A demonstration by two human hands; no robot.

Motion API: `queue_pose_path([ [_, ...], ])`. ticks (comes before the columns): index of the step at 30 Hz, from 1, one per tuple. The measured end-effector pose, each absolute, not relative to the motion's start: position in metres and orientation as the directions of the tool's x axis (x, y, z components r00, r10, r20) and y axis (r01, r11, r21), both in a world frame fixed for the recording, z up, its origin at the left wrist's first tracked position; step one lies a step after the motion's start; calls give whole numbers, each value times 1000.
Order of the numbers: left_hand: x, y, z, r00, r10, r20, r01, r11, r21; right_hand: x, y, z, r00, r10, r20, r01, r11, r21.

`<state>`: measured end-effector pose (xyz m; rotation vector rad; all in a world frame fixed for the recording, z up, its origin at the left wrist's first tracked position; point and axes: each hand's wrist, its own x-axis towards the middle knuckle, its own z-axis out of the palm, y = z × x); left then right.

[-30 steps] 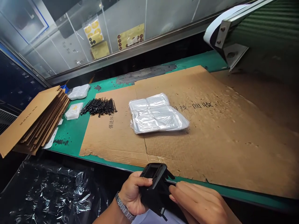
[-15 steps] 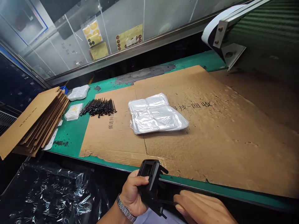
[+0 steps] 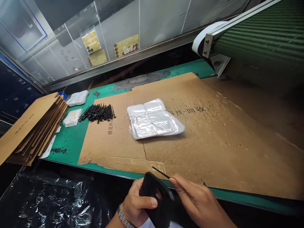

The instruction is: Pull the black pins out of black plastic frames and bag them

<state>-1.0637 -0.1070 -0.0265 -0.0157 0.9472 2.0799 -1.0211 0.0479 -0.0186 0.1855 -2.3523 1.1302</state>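
gripping, left hand: the left hand is clenched around a matte black plastic housing, fingers folded across its face, with a silver link bracelet on the wrist.
right hand: the right hand pinches a thin black rod between thumb and forefinger, just beside the housing's upper edge, with the rod's free end pointing up and left.
housing location: held low in front of the bench, its top edge overlapping the front edge of the bench, above the dark gap below.
bench top: a sheet of worn corrugated cardboard with printed chinese characters lies on a green work mat.
on the cardboard: a folded stack of clear plastic bags sits mid-sheet, and a pile of black rods lies at its far left corner.
left of the cardboard: two small clear plastic packets and a stack of flattened cardboard sheets rest on the mat.
floor side: crumpled black plastic sheeting lies below the bench on the left.
upper right: a green ribbed conveyor belt overhangs the bench.
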Motion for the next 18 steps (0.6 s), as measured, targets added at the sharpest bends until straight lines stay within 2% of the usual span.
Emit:
queue_pose_path([
  [3,-1071,-116,-33,-678,695,-239,-557,-273,785,-1019,53,-10,-880,56,471,-355,583,-731],
  [7,-1082,-123,-30,-647,756,-102,-319,-147,936,-1012,54,5,-866,-109,488,-462,550,-696],
  [11,-1091,-122,-18,-556,829,-68,-186,-45,981,-1012,50,10,-840,-188,510,-522,539,-661],
  [18,-1091,-123,-14,-513,855,-73,-185,-27,982,-1016,47,8,-819,-234,524,-564,497,-660],
])
